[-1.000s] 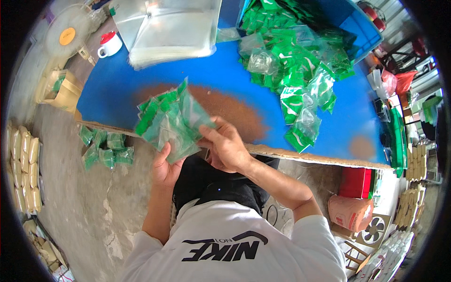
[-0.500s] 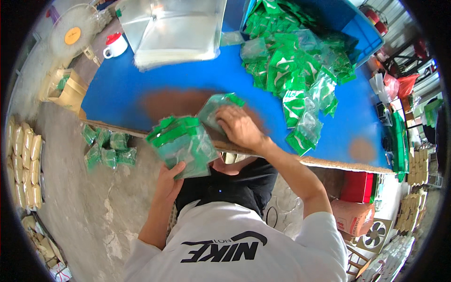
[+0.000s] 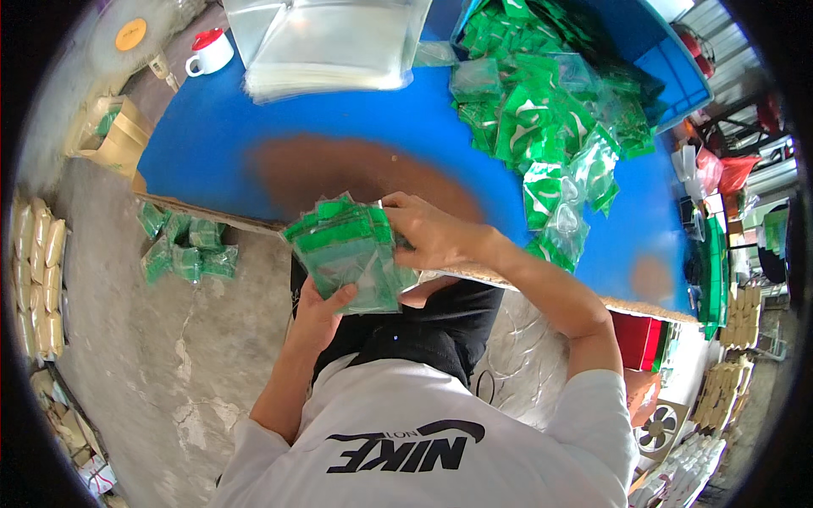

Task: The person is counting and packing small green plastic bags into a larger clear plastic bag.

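Gripping a thick stack of green-and-clear plastic sachets (image 3: 349, 254) from both sides: left hand (image 3: 320, 311) cupped under its lower edge, right hand (image 3: 428, 233) clamped over its upper right corner. Held just off the near edge of the worn blue table (image 3: 220, 144), above the lap. Farther right, a heap of loose green sachets (image 3: 550, 110); at the far edge, a pile of clear plastic bags (image 3: 326, 42).

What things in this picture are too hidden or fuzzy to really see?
- Head view: the left hand has its fingers behind the green packet bundle, so its grip is hidden.
- What is inside the packets is too small and blurred to tell.
- Right hand: its fingertips are tucked into the bundle.
- The packet pile runs off the dark fisheye rim.
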Demonstrator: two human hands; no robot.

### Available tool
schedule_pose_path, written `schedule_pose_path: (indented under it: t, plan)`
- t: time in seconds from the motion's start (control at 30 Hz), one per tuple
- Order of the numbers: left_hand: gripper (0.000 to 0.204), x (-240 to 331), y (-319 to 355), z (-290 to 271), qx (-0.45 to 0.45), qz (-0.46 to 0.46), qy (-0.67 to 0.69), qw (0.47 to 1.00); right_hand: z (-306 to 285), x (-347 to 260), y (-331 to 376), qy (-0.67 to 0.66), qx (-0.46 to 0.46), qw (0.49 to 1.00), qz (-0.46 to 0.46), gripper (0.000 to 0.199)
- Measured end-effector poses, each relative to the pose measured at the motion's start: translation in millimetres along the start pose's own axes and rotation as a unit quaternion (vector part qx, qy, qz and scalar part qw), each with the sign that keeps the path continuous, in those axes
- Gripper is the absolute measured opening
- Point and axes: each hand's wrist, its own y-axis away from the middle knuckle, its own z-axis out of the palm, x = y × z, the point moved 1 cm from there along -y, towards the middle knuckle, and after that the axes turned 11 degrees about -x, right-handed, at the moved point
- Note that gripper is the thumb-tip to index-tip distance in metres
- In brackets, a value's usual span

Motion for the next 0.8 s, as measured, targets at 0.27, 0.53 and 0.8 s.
schedule_pose_path:
  t: [0.27,0.53,0.8]
  plan:
    - [0.063,2,-8,1,0.02,0.0,0.044,0.999,-157,212,-19,0.408,0.341,0.819,0.215,0.036]
    - [0.064,10,4,-6,0.068,0.013,0.057,0.996,-206,232,-67,0.144,0.192,0.853,0.464,0.047]
    - [0.054,2,4,-24,0.049,0.016,0.088,0.995,-128,192,-100,0.214,0.117,0.821,0.516,0.067]
